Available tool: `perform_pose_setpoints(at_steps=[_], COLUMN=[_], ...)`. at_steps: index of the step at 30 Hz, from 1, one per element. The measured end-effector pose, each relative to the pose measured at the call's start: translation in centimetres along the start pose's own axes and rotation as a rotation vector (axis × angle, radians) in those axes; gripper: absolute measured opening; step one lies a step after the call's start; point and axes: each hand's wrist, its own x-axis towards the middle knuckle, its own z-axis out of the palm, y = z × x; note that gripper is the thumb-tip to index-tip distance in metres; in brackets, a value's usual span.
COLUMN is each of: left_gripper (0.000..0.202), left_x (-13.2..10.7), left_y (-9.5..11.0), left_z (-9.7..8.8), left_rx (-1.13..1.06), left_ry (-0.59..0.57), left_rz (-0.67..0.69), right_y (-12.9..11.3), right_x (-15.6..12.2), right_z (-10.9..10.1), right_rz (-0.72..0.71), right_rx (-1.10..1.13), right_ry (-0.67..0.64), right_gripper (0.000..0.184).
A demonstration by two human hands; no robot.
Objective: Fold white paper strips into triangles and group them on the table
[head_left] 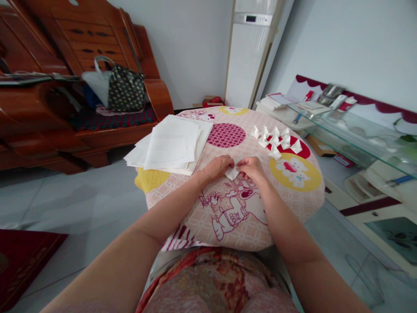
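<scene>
A small folded white paper (232, 173) lies on the patterned tablecloth, pinched between my two hands. My left hand (219, 167) grips its left side with the fingers curled. On the right side, my right hand (252, 168) holds it with thumb and fingers closed together. Part of the paper is hidden behind the fingertips. Several folded white paper pieces (275, 140), pointed in shape, stand grouped at the right back of the table. Left of my hands rests a stack of white paper sheets (172, 145), some with faint print.
The round table (202, 237) has a cloth with cartoon figures. Close on its right stands a glass shelf (355, 139) with cups and papers. A wooden bench (107, 134) with a dark patterned bag (126, 89) is at the left. Behind is a tall white air conditioner (246, 65).
</scene>
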Motion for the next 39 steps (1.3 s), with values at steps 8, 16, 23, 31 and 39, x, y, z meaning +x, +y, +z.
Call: perform_pose_setpoints(at_steps=[8, 16, 23, 31, 39], left_gripper=[0.027, 0.051, 0.037, 0.037, 0.018], left_x=[-1.6, -1.3, -1.1, -1.0, -1.0], left_y=[-1.9, -3.2, -2.1, -1.4, 0.6], left_z=[-0.5, 0.2, -0.2, -0.7, -0.2], left_rx=[-0.158, -0.281, -0.289, -0.206, -0.075], left_ry=[0.011, 0.035, 0.013, -0.028, 0.019], left_rz=[0.209, 0.223, 0.122, 0.094, -0.041], right_y=[0.6, 0.7, 0.4, 1.0, 1.0], right_x=[0.5, 0.4, 0.0, 0.7, 0.8], right_z=[-0.2, -0.4, -0.4, -0.8, -0.8], right_rz=[-0.002, 0.0, -0.038, -0.163, -0.244], right_rx=[0.099, 0.104, 0.024, -0.324, -0.512], right_ry=[-0.022, -0.017, 0.031, 0.091, 0.043], right_gripper=[0.015, 0.019, 0.023, 0.025, 0.04])
